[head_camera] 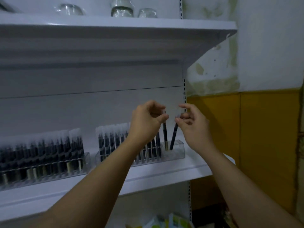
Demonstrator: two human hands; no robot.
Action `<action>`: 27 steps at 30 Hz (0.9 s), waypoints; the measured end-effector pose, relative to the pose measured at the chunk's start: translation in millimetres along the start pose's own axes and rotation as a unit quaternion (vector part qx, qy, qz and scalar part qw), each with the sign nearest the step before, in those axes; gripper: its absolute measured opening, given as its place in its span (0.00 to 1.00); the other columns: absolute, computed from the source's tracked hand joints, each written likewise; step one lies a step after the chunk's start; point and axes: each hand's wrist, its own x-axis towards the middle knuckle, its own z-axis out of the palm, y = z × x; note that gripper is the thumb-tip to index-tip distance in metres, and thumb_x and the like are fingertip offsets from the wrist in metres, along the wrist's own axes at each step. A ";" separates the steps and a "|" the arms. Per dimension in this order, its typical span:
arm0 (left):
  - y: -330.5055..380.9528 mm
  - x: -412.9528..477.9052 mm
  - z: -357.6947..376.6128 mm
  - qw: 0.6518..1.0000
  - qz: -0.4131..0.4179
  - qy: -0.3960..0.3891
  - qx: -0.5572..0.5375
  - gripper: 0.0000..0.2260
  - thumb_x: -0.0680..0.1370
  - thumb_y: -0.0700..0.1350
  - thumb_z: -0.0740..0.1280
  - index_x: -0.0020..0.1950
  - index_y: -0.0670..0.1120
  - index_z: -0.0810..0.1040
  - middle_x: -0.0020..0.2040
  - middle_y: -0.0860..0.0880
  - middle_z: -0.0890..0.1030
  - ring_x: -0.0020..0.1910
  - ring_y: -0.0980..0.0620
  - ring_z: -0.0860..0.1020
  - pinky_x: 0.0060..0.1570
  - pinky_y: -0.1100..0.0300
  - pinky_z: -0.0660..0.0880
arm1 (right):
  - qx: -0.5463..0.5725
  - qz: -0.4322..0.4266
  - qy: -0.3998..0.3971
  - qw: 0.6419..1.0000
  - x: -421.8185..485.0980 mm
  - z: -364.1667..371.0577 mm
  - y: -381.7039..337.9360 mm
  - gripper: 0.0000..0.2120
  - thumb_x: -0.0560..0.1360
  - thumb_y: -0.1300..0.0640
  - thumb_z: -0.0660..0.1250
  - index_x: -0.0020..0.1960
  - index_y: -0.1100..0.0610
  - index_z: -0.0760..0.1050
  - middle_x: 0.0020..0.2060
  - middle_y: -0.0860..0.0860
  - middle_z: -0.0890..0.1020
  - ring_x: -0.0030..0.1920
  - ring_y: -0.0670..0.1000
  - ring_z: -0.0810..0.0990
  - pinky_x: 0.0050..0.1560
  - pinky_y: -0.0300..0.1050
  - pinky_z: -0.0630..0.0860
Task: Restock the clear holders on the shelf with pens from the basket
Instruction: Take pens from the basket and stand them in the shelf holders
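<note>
Forearms (98,186) reach up to the shelf (164,171), where the left grip (148,122) pinches the top of an upright pen (165,137) and the right grip (193,127) pinches the top of a slanted pen (173,139), likely so each lower end can be steered into a slot. Both ends stand in the sparse right end of the clear holder (179,150); the basket is out of view.

A white shelf (164,176) spans the lower frame. Two clear pen holders stand on it side by side: the left holder (86,162) at lower left, the right holder (178,150) near centre. An upper shelf (115,25) along the top carries glass jars (121,9).
</note>
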 end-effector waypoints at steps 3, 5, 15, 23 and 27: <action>-11.0 24.9 10.3 0.999 0.020 0.010 0.041 0.07 0.73 0.45 0.74 0.48 0.52 0.78 0.42 0.56 0.82 0.43 0.61 0.80 0.47 0.64 0.79 | 0.005 -0.003 0.009 1.000 19.3 4.6 15.1 0.16 0.75 0.60 0.70 0.57 0.44 0.72 0.39 0.44 0.76 0.39 0.41 0.78 0.37 0.29 0.74; -20.6 38.5 17.1 0.997 0.030 0.013 0.063 0.07 0.73 0.45 0.74 0.48 0.52 0.78 0.41 0.56 0.81 0.42 0.61 0.80 0.46 0.65 0.79 | 0.010 0.000 0.011 1.000 30.6 10.3 25.6 0.16 0.75 0.60 0.70 0.57 0.44 0.72 0.39 0.45 0.77 0.37 0.39 0.77 0.37 0.28 0.74; -59.7 61.5 32.4 0.993 0.035 0.015 0.108 0.05 0.73 0.44 0.74 0.46 0.50 0.79 0.41 0.54 0.82 0.41 0.60 0.80 0.43 0.68 0.77 | 0.014 0.013 -0.014 1.000 63.6 36.4 68.7 0.16 0.75 0.60 0.71 0.57 0.44 0.72 0.37 0.45 0.76 0.35 0.41 0.76 0.39 0.35 0.75; -68.0 58.2 34.2 0.981 -0.010 -0.055 0.184 0.06 0.75 0.46 0.73 0.45 0.49 0.77 0.44 0.53 0.80 0.41 0.54 0.80 0.42 0.57 0.78 | -0.033 0.026 -0.084 0.996 57.2 44.0 83.9 0.15 0.75 0.59 0.70 0.59 0.46 0.75 0.37 0.44 0.77 0.34 0.36 0.75 0.34 0.28 0.72; -63.0 66.4 29.8 0.971 -0.044 -0.063 0.224 0.08 0.74 0.46 0.73 0.41 0.52 0.74 0.40 0.52 0.80 0.36 0.55 0.80 0.37 0.59 0.78 | -0.128 0.018 -0.183 0.975 44.5 40.2 87.7 0.20 0.77 0.55 0.67 0.65 0.39 0.70 0.42 0.42 0.79 0.41 0.41 0.78 0.40 0.35 0.75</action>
